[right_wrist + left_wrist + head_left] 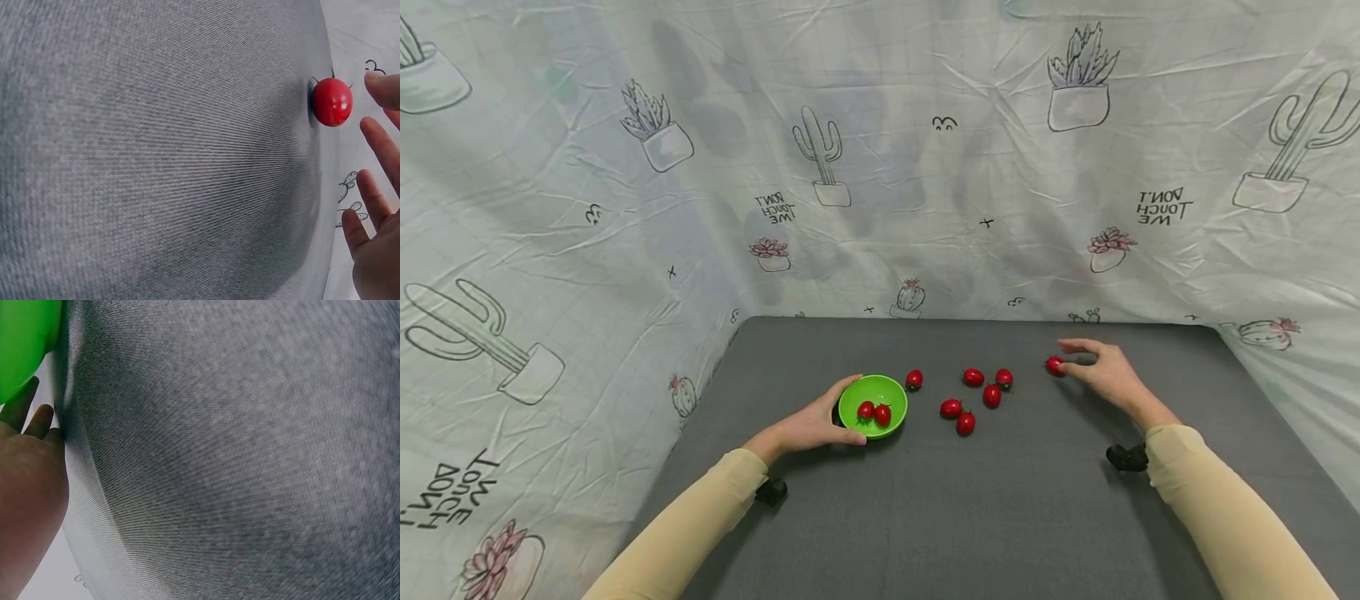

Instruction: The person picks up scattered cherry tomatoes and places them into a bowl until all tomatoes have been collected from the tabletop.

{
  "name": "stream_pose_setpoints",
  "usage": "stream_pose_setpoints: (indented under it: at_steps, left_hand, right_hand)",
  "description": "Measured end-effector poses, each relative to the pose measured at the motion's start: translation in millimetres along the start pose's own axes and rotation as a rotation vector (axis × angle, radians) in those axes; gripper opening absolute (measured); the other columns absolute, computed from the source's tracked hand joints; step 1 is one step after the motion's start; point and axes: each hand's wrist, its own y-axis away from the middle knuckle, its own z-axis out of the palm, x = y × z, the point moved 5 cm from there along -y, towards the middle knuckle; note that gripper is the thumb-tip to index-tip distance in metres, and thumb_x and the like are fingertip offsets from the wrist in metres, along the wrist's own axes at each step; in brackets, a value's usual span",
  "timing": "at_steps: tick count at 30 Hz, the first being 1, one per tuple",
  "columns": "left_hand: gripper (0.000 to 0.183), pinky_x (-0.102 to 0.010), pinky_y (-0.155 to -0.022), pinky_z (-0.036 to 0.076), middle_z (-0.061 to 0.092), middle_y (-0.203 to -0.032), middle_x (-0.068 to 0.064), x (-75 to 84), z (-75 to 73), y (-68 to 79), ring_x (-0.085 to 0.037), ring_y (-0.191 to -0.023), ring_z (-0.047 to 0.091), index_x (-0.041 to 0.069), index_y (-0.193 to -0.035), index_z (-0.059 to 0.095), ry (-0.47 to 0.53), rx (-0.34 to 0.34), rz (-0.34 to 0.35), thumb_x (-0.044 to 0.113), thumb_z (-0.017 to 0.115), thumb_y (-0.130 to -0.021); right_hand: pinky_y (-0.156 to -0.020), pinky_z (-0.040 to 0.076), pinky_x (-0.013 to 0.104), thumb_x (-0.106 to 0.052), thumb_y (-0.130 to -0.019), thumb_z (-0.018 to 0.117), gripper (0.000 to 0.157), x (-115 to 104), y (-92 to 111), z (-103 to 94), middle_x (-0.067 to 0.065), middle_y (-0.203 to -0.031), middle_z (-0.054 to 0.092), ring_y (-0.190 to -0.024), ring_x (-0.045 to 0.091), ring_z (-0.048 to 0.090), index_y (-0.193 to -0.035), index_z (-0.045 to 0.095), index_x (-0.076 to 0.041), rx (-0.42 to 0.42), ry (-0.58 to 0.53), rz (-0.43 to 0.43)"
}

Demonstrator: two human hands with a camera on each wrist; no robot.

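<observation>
My left hand (808, 425) grips the left side of a small green bowl (873, 386), its thumb along the near side and its fingers round the far side. Two cherry tomatoes lie in the bowl. In the left wrist view the green bowl (24, 347) shows only in part, with fingers against its outside. At the right, my right hand (1108, 375) hovers over one cherry tomato (1052, 365), thumb and fingers apart. In the right wrist view that cherry tomato (332, 103) sits on the cloth, with spread fingers (375, 194) above it.
Between the hands, several more cherry tomatoes (992, 396) lie scattered on the grey table (925, 517). One cherry tomato (913, 380) is close by the bowl's right rim. A pale curtain (880, 150) printed with cacti hangs behind and to the left.
</observation>
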Motion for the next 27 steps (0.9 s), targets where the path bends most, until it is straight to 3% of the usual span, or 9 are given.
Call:
stream_pose_setpoints:
  at_steps: [15, 19, 22, 27]
  left_hand:
    - [0.107, -0.053, -0.116, 0.026, 0.029, -0.162, -0.002, -1.5, -0.1, 0.3, -0.021, -0.147, 0.029, 0.025, -0.165, 0.015, 0.014, 0.004, 0.002, 0.038, 0.086, -0.085]
    - [0.106, -0.054, -0.116, 0.026, 0.028, -0.162, -0.002, -2.1, -0.2, 0.3, -0.022, -0.148, 0.029, 0.026, -0.165, 0.016, 0.023, 0.003, 0.005, 0.035, 0.086, -0.085]
    - [0.107, -0.054, -0.116, 0.026, 0.027, -0.163, -0.002, -4.1, -0.3, -0.4, -0.022, -0.148, 0.028, 0.026, -0.165, 0.015, 0.022, 0.004, 0.005, 0.035, 0.086, -0.086]
    - [0.108, -0.053, -0.116, 0.026, 0.028, -0.162, -0.001, -5.1, -0.5, -0.7, -0.020, -0.148, 0.028, 0.025, -0.165, 0.015, 0.008, 0.002, 0.004, 0.038, 0.086, -0.085]
  right_hand:
    - [-0.101, 0.036, 0.063, -0.032, -0.099, 0.071, 0.058, 15, -4, 8.0, 0.028, -0.151, 0.045, -0.141, 0.049, 0.033, -0.147, 0.054, -0.004, -0.046, 0.014, 0.057]
    - [-0.087, 0.047, 0.051, -0.034, -0.099, 0.071, 0.059, 19, -5, 8.9, 0.028, -0.151, 0.045, -0.114, 0.042, 0.054, -0.147, 0.055, -0.005, -0.049, 0.031, 0.058]
    - [-0.075, 0.049, 0.042, -0.035, -0.099, 0.071, 0.059, 21, -5, 9.2, 0.028, -0.150, 0.045, -0.091, 0.031, 0.058, -0.147, 0.055, -0.005, -0.051, 0.033, 0.057]
    - [-0.072, 0.050, 0.036, -0.036, -0.098, 0.072, 0.061, 22, -5, 10.1, 0.029, -0.150, 0.044, -0.085, 0.024, 0.060, -0.147, 0.055, -0.005, -0.058, 0.038, 0.064]
